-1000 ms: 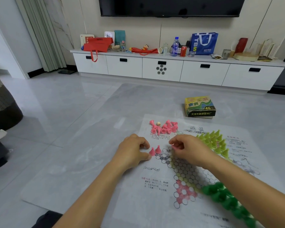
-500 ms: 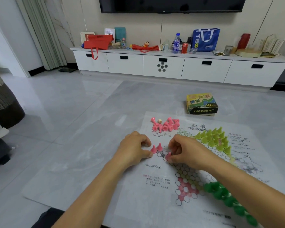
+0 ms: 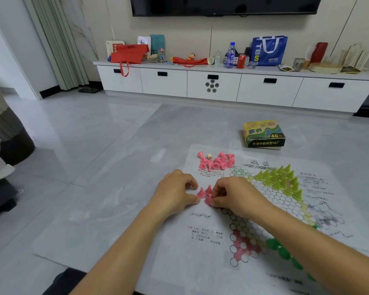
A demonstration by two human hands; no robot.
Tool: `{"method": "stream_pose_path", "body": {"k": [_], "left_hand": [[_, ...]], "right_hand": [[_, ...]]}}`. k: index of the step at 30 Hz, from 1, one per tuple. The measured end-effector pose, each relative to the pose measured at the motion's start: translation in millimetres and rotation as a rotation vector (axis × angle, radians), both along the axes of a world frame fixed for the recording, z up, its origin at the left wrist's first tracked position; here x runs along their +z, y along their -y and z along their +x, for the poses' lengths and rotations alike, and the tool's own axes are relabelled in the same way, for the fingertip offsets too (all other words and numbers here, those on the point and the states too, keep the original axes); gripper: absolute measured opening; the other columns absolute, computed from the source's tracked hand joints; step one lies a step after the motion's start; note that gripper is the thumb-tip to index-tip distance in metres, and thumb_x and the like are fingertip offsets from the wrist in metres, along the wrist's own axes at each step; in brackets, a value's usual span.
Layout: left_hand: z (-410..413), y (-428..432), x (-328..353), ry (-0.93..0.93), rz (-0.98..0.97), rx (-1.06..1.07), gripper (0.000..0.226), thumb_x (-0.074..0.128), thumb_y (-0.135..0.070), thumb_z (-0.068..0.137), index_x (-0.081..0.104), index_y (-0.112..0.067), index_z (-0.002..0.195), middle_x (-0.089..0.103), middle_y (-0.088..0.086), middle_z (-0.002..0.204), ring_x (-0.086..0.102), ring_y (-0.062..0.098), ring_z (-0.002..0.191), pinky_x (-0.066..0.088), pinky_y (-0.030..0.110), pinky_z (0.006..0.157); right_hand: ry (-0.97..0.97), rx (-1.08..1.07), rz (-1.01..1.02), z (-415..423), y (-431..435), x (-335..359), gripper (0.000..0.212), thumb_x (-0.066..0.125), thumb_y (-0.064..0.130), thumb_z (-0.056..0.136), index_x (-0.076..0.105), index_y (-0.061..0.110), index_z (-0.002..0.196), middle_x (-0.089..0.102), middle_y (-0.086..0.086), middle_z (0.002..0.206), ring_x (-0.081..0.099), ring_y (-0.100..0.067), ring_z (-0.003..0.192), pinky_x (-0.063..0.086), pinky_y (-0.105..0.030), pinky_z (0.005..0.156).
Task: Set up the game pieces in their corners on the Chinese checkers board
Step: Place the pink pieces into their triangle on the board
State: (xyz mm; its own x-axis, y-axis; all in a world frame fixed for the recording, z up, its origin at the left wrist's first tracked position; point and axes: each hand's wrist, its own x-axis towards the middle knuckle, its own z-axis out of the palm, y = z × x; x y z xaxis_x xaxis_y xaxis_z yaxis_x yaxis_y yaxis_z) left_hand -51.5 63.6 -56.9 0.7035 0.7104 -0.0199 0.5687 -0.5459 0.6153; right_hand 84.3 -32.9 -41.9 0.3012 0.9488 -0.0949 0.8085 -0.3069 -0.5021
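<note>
Pink piece (image 3: 208, 200) held at board (image 3: 200, 262) corner.
It is pinched by the right hand (image 3: 237, 194) fingers; left hand (image 3: 175, 193) fingers are curled, hold cannot be told.

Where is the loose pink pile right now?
Head view: the pink pile lies on the board sheet's far left corner, just beyond the left hand, left of the yellow-green pieces.

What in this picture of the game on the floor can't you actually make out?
Head view only:
Dark green pieces: mostly behind the right forearm; uncountable.
Left hand: curled fingers hide whether it holds anything.
Board's print: too blurred to read.
Pale bit among the loose pink pieces: too small to identify.
</note>
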Motion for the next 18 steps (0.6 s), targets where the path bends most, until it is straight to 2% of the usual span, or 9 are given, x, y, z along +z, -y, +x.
{"method": "stream_pose_path", "body": {"k": [8,15,18], "left_hand": [[-0.3,0.1,-0.3,-0.005,0.010,-0.002,0.031,0.074,-0.027,0.071,0.063,-0.021,0.100,0.046,-0.005,0.098,0.051,0.017,0.105,0.043,0.035,0.095],[0.0,0.1,-0.1,-0.011,0.009,0.003,0.031,0.074,-0.028,0.071,0.063,-0.021,0.099,0.047,-0.004,0.099,0.051,0.017,0.106,0.043,0.034,0.095],[-0.4,0.1,-0.3,-0.011,0.002,0.005,0.031,0.074,-0.028,0.071,0.062,-0.022,0.099,0.047,-0.004,0.100,0.051,0.017,0.106,0.043,0.035,0.096]], "right_hand": [[0.027,-0.010,0.009,-1.4,0.0,-1.4,0.015,0.069,0.030,0.076,0.066,0.016,0.082,0.068,0.000,0.084,0.059,-0.017,0.077,0.048,-0.034,0.072],[-0.018,-0.002,0.023,-1.6,1.8,-1.3,0.011,0.070,0.028,0.076,0.064,0.021,0.077,0.062,0.008,0.075,0.056,-0.012,0.074,0.048,-0.031,0.071],[-0.047,0.024,-0.008,-0.1,2.7,2.6,0.013,0.072,0.029,0.074,0.064,0.019,0.079,0.061,0.009,0.075,0.056,-0.010,0.074,0.046,-0.025,0.069]]}}
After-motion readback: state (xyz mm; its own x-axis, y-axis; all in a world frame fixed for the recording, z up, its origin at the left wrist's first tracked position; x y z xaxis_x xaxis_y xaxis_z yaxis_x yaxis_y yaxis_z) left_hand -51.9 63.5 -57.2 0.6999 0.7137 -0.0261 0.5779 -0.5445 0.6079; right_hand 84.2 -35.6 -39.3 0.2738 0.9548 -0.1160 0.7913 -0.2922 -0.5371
